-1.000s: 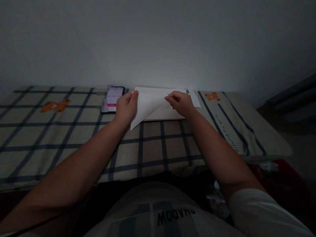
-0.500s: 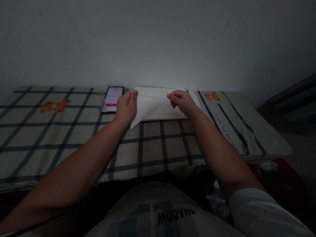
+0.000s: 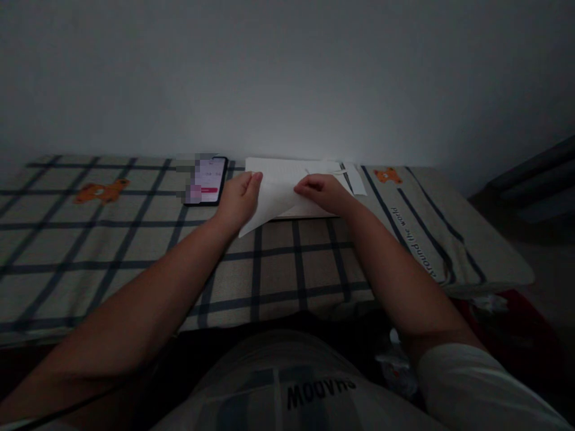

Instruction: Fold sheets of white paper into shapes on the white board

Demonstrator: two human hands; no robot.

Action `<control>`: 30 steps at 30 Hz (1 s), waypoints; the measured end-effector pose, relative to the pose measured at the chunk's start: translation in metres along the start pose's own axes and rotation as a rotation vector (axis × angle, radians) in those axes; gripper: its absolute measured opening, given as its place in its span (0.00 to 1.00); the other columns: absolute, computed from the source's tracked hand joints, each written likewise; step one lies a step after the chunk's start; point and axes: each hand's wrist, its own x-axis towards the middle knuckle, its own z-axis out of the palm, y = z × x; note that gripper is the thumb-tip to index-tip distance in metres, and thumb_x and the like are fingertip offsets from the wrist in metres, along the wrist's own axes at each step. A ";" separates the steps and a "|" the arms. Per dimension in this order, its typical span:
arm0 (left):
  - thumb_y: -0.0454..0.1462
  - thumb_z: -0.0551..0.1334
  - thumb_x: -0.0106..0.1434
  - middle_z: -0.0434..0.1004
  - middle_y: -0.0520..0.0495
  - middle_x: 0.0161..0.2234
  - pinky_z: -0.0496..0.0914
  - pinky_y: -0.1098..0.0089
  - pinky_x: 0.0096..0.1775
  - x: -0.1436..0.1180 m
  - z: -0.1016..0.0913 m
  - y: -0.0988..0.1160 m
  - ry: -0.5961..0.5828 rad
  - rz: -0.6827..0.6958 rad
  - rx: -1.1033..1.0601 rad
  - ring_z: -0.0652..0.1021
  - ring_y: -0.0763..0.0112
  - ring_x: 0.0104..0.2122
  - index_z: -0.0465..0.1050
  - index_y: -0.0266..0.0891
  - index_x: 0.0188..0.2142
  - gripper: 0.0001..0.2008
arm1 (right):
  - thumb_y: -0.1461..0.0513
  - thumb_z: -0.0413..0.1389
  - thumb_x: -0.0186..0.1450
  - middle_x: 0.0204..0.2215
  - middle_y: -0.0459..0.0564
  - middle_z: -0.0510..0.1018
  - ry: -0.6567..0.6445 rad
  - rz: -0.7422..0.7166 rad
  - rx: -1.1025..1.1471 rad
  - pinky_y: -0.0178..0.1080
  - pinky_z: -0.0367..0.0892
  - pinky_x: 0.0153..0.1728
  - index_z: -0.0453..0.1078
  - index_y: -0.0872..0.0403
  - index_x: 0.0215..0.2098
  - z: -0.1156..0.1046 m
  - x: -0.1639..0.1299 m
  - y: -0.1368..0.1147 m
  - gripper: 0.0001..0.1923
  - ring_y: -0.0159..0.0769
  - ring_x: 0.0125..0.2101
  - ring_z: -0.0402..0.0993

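Drawn closer, left hand (image 3: 239, 196) and right hand (image 3: 327, 190) pinch a white paper sheet (image 3: 274, 199), fingers at nine and three o'clock.

It looked like a room in a home: a checked cloth (image 3: 278, 263) with orange bear prints (image 3: 101, 191) and the printed words "around the world" (image 3: 412, 244) covered a long flat surface pushed up to a plain, pale wall (image 3: 287, 78). A personal phone (image 3: 210, 179) with its screen lit lay on the cloth, which suited a household too. The light was dim, and whether a table or a bed stood underneath could not be told.
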 end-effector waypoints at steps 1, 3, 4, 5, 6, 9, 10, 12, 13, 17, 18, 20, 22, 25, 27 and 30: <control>0.46 0.54 0.71 0.59 0.54 0.22 0.55 0.66 0.30 -0.001 0.000 0.001 -0.004 -0.002 -0.014 0.63 0.71 0.25 0.58 0.42 0.23 0.21 | 0.46 0.57 0.64 0.27 0.47 0.74 -0.016 -0.003 -0.009 0.40 0.60 0.35 0.73 0.55 0.30 0.002 0.000 -0.001 0.21 0.34 0.30 0.65; 0.48 0.54 0.71 0.60 0.54 0.22 0.57 0.67 0.30 -0.001 0.001 0.001 -0.018 -0.024 -0.070 0.65 0.71 0.26 0.60 0.42 0.23 0.21 | 0.46 0.56 0.65 0.25 0.46 0.72 -0.020 0.005 -0.030 0.40 0.59 0.35 0.72 0.55 0.29 0.004 -0.001 -0.003 0.20 0.33 0.29 0.64; 0.49 0.56 0.70 0.62 0.53 0.23 0.59 0.68 0.31 -0.001 0.002 0.001 -0.032 -0.040 -0.105 0.67 0.71 0.27 0.63 0.41 0.24 0.21 | 0.47 0.56 0.65 0.25 0.46 0.72 -0.011 0.012 -0.037 0.39 0.59 0.35 0.72 0.55 0.29 0.004 0.000 -0.004 0.20 0.33 0.28 0.63; 0.50 0.58 0.68 0.66 0.52 0.25 0.61 0.68 0.32 -0.001 0.002 0.000 -0.053 -0.059 -0.145 0.69 0.70 0.29 0.67 0.40 0.27 0.19 | 0.48 0.56 0.65 0.24 0.45 0.71 0.003 0.018 -0.042 0.39 0.58 0.34 0.72 0.55 0.28 0.004 0.000 -0.004 0.19 0.32 0.28 0.62; 0.50 0.62 0.66 0.71 0.51 0.28 0.64 0.69 0.34 0.000 0.003 0.000 -0.077 -0.076 -0.190 0.72 0.68 0.31 0.71 0.39 0.31 0.17 | 0.48 0.56 0.65 0.24 0.45 0.70 0.022 0.026 -0.045 0.39 0.58 0.34 0.71 0.54 0.27 0.003 0.000 -0.004 0.19 0.32 0.28 0.62; 0.46 0.70 0.57 0.81 0.45 0.40 0.70 0.67 0.41 0.001 0.005 -0.003 -0.151 -0.114 -0.288 0.79 0.63 0.39 0.75 0.36 0.45 0.21 | 0.49 0.55 0.66 0.23 0.44 0.67 0.096 0.062 -0.045 0.39 0.56 0.33 0.69 0.54 0.25 0.000 0.001 -0.002 0.19 0.31 0.27 0.59; 0.45 0.71 0.56 0.82 0.44 0.41 0.70 0.67 0.41 0.001 0.005 -0.004 -0.171 -0.120 -0.287 0.79 0.62 0.40 0.76 0.35 0.47 0.22 | 0.49 0.55 0.66 0.22 0.43 0.66 0.109 0.078 -0.047 0.39 0.56 0.32 0.68 0.54 0.25 -0.001 0.001 -0.001 0.19 0.31 0.27 0.58; 0.45 0.71 0.57 0.82 0.44 0.39 0.70 0.66 0.40 0.002 0.004 -0.004 -0.198 -0.118 -0.233 0.79 0.62 0.38 0.77 0.34 0.45 0.21 | 0.50 0.55 0.65 0.22 0.43 0.67 0.101 0.102 -0.055 0.39 0.55 0.32 0.68 0.54 0.25 -0.002 0.002 0.001 0.19 0.31 0.26 0.59; 0.45 0.71 0.57 0.81 0.45 0.38 0.69 0.67 0.39 0.001 0.003 -0.004 -0.207 -0.111 -0.199 0.78 0.63 0.37 0.78 0.34 0.44 0.19 | 0.50 0.56 0.65 0.22 0.44 0.67 0.082 0.107 -0.059 0.39 0.55 0.32 0.69 0.54 0.25 -0.003 0.002 0.002 0.19 0.31 0.27 0.59; 0.46 0.70 0.58 0.79 0.48 0.34 0.66 0.69 0.34 -0.001 0.000 -0.001 -0.261 -0.090 -0.178 0.76 0.66 0.34 0.80 0.35 0.39 0.17 | 0.48 0.56 0.65 0.27 0.46 0.73 -0.005 0.086 -0.047 0.39 0.57 0.34 0.73 0.55 0.30 -0.002 0.000 0.001 0.19 0.33 0.30 0.64; 0.46 0.70 0.58 0.79 0.48 0.33 0.66 0.70 0.34 -0.001 0.000 0.000 -0.281 -0.093 -0.189 0.75 0.67 0.33 0.80 0.35 0.39 0.17 | 0.47 0.56 0.65 0.27 0.47 0.73 -0.023 0.081 -0.043 0.39 0.57 0.34 0.73 0.55 0.31 -0.002 0.000 0.001 0.19 0.33 0.30 0.64; 0.46 0.71 0.58 0.78 0.49 0.32 0.65 0.70 0.33 -0.002 0.000 0.003 -0.309 -0.105 -0.200 0.74 0.68 0.32 0.79 0.35 0.39 0.17 | 0.47 0.56 0.65 0.26 0.46 0.72 -0.051 0.082 -0.040 0.39 0.56 0.33 0.72 0.55 0.29 -0.002 0.000 -0.001 0.19 0.33 0.29 0.63; 0.47 0.71 0.57 0.78 0.49 0.32 0.65 0.70 0.33 -0.003 0.000 0.005 -0.320 -0.121 -0.203 0.74 0.68 0.31 0.79 0.35 0.39 0.17 | 0.48 0.57 0.64 0.23 0.44 0.68 -0.066 0.097 -0.049 0.39 0.55 0.32 0.70 0.54 0.27 -0.003 0.000 -0.002 0.19 0.32 0.28 0.60; 0.48 0.70 0.58 0.77 0.50 0.31 0.64 0.71 0.31 -0.003 0.000 0.006 -0.320 -0.140 -0.211 0.73 0.69 0.31 0.78 0.36 0.37 0.17 | 0.49 0.58 0.64 0.22 0.42 0.65 -0.067 0.117 -0.061 0.39 0.53 0.31 0.67 0.54 0.25 -0.004 0.000 -0.002 0.19 0.31 0.27 0.58; 0.50 0.68 0.60 0.75 0.50 0.30 0.62 0.71 0.30 -0.003 0.000 0.005 -0.319 -0.140 -0.210 0.72 0.69 0.30 0.78 0.36 0.36 0.18 | 0.48 0.59 0.63 0.22 0.42 0.64 -0.062 0.116 -0.055 0.39 0.52 0.30 0.66 0.53 0.24 -0.003 0.000 -0.001 0.19 0.31 0.27 0.58; 0.52 0.65 0.63 0.72 0.51 0.27 0.60 0.71 0.29 -0.003 -0.001 0.003 -0.314 -0.129 -0.176 0.69 0.71 0.28 0.77 0.35 0.33 0.20 | 0.46 0.59 0.62 0.22 0.43 0.66 -0.060 0.116 -0.031 0.39 0.53 0.30 0.67 0.53 0.25 -0.002 0.001 0.001 0.20 0.31 0.26 0.59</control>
